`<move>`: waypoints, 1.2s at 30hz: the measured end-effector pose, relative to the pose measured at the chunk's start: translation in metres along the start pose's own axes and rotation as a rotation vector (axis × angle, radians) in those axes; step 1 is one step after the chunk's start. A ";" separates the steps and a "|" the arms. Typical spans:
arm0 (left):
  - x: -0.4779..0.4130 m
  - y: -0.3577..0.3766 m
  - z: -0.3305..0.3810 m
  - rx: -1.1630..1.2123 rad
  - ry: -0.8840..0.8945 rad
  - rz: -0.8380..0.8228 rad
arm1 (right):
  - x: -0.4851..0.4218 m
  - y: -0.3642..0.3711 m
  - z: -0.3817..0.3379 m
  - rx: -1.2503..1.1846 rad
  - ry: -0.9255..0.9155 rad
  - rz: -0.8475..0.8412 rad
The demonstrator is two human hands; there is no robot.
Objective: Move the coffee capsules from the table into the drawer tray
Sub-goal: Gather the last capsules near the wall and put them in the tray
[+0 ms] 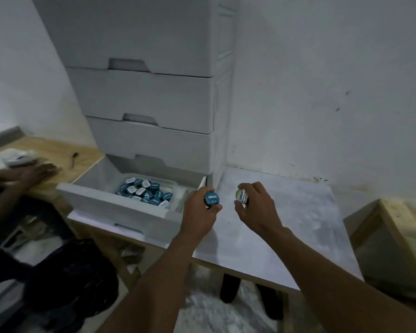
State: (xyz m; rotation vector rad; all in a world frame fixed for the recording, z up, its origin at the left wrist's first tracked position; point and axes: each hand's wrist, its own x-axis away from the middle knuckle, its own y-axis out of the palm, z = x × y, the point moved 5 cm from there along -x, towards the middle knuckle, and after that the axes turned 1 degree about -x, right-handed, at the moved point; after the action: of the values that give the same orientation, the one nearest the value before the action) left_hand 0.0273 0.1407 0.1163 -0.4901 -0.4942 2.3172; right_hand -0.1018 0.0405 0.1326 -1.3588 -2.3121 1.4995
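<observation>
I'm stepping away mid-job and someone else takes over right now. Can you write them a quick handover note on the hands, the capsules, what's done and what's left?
Left hand: grips a blue-lidded capsule, right beside the open drawer.
Right hand: grips a pale-lidded capsule above the white table.
Done: the tray in the drawer already holds a pile of capsules.
Left: put these two capsules in the tray. I see no other capsules lying on the white table.
</observation>
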 end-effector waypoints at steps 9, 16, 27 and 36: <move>-0.053 -0.141 -0.079 -0.142 0.027 -0.052 | -0.045 0.109 -0.122 -0.072 -0.030 -0.034; -0.088 -0.181 -0.117 -0.177 0.036 -0.048 | -0.066 0.163 -0.155 -0.077 0.048 -0.115; -0.165 -0.171 -0.171 -0.080 -0.085 -0.165 | -0.128 0.240 -0.139 -0.100 0.100 -0.187; -0.229 -0.141 -0.204 -0.190 -0.045 -0.356 | -0.158 0.282 -0.095 -0.071 0.243 -0.280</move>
State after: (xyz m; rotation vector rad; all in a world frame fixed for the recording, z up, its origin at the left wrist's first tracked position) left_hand 0.3586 0.1171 0.0560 -0.4028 -0.7634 1.9532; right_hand 0.2182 0.0340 0.0262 -1.1033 -2.3013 1.1165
